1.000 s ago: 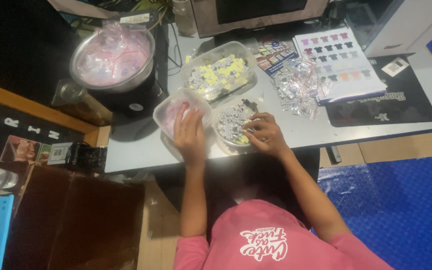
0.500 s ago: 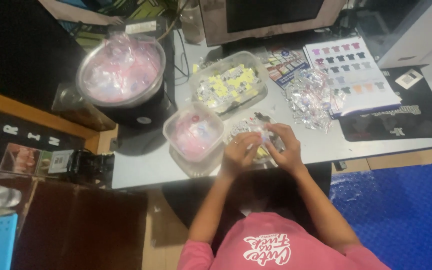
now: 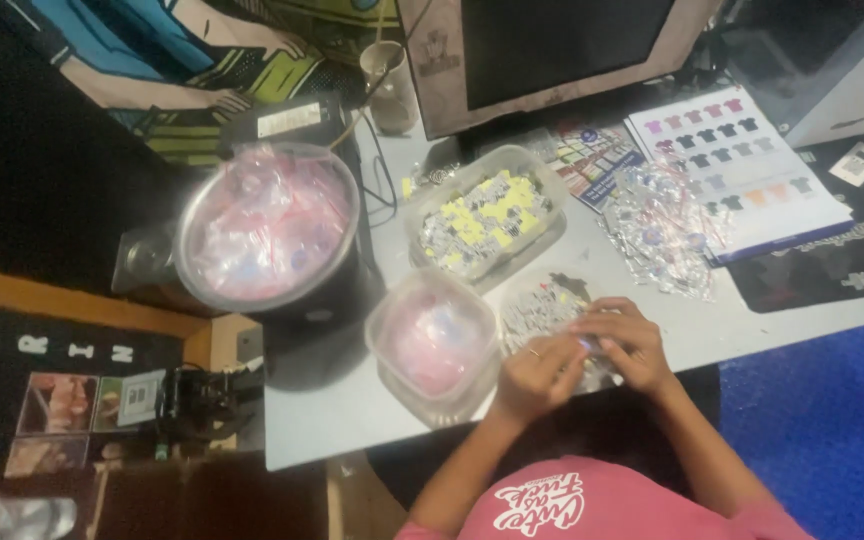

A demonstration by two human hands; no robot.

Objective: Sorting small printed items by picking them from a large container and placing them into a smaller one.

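Your left hand [image 3: 537,375] has left the pink tub and come across to meet your right hand [image 3: 627,345] over the small heap of silver-and-yellow pieces [image 3: 552,310] near the desk's front edge; a second ago it rested on the clear tub of pink bags [image 3: 434,342], and half a second ago the two hands were already closing together. Both now work on one tiny piece pinched between the fingertips, fingers curled in tight, though the piece itself is too small and blurred to make out, so you cannot tell what exactly it is or which hand bears it. That suggests you have moved from reaching into a tub to handling a single item off the heap. The pink tub sits just beside your left wrist, touching or nearly touching the heap, so an elbow shift could nudge it. Behind the heap lies the larger clear tray of yellow and silver pieces [image 3: 482,215], and to its left the round metal pot [image 3: 267,235] stuffed with pink plastic bags. To the right a loose pile of clear wrappers [image 3: 667,225] spreads over the edge of a printed sheet of small shirt pictures [image 3: 752,165]. A monitor [image 3: 562,50] and a paper cup [image 3: 389,85] stand at the back, well apart from your hands.
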